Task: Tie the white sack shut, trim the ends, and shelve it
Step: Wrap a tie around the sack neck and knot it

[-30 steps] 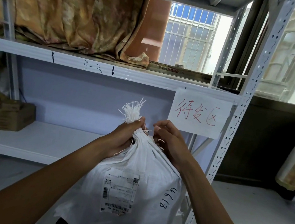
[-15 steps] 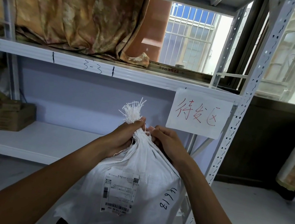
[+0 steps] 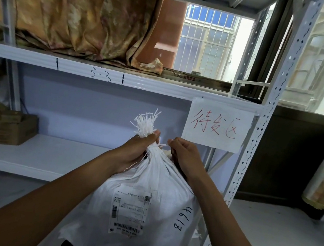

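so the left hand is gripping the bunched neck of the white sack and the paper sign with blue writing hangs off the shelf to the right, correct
Not quite: the writing on the paper sign is red, not blue, as the head view shows. The rest holds: the left hand grips the bunched neck of the white sack, and the sign hangs off the shelf to the right.

Both forearms reaching forward, left hand (image 3: 137, 150) fisted tight, right hand (image 3: 185, 156) pinching just beside it
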